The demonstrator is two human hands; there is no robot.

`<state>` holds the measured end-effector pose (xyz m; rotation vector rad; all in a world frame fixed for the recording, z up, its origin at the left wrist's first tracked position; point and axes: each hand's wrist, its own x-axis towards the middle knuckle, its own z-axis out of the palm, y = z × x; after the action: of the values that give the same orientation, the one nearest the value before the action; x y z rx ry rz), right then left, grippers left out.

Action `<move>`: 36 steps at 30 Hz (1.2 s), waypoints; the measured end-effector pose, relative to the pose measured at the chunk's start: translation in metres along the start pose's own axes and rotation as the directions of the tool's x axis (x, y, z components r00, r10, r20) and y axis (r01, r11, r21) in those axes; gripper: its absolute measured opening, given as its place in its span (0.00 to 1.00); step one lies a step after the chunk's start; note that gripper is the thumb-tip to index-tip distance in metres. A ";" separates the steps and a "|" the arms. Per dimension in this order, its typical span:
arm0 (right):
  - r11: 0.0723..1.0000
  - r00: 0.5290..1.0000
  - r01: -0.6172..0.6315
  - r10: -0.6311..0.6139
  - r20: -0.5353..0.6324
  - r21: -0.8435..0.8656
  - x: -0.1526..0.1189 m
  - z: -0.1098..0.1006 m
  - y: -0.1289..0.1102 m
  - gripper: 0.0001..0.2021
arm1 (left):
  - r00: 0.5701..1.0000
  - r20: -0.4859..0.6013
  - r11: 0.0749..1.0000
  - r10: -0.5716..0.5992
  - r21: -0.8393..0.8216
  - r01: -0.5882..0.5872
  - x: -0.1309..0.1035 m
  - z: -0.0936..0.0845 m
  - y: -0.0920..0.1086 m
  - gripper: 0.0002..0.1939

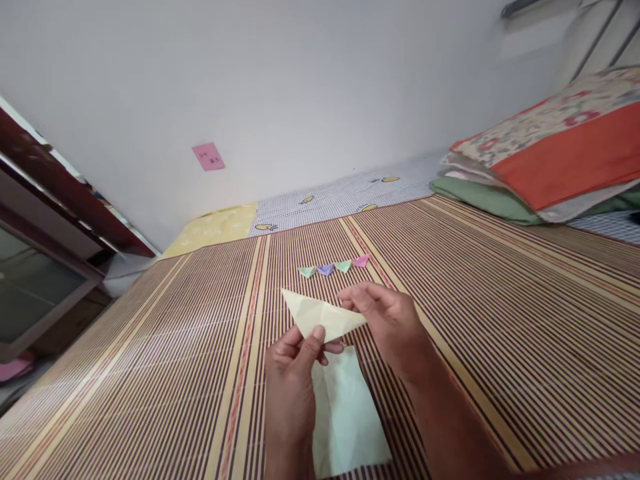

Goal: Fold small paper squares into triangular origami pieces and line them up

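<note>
My left hand [295, 367] pinches a pale yellow folded paper triangle [320, 316], thumb on its front near the lower point and fingers behind. The long edge faces up and away, with a crease down the middle. At the triangle's right corner is my right hand [387, 320], its thumb and fingers closed together against the paper. Below the hands a pale green paper sheet [350, 413] with creases lies on the mat, partly hidden by my left hand. Beyond the triangle several small folded paper triangles [325, 269] in green, purple and pink lie in a row.
A striped woven mat [165, 347] covers the bed. Folded bedding [560, 153] is piled at the far right. A patterned sheet [330, 193] and a yellow cloth [215, 227] lie along the white wall, which bears a pink note [209, 157].
</note>
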<state>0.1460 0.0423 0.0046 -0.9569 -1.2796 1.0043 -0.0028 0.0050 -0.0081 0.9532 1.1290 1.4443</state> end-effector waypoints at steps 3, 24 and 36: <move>0.997 0.988 0.076 -0.077 -0.133 -0.014 0.002 -0.007 0.000 0.15 | 0.995 -0.103 0.993 -0.007 -0.119 -0.005 0.003 -0.001 0.000 0.10; 0.826 0.896 0.441 -0.426 0.124 -0.350 -0.006 0.002 -0.016 0.08 | 0.995 -0.095 0.996 0.031 -0.081 -0.039 0.004 -0.008 -0.002 0.09; 0.777 0.854 0.519 -0.463 0.235 -0.356 -0.011 0.012 -0.021 0.10 | 0.991 -0.062 0.987 0.122 0.110 -0.115 0.002 -0.005 0.004 0.09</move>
<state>0.1347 0.0256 0.0225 -0.7971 -1.7873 0.3924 -0.0091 0.0060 -0.0056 1.0679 1.2271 1.5350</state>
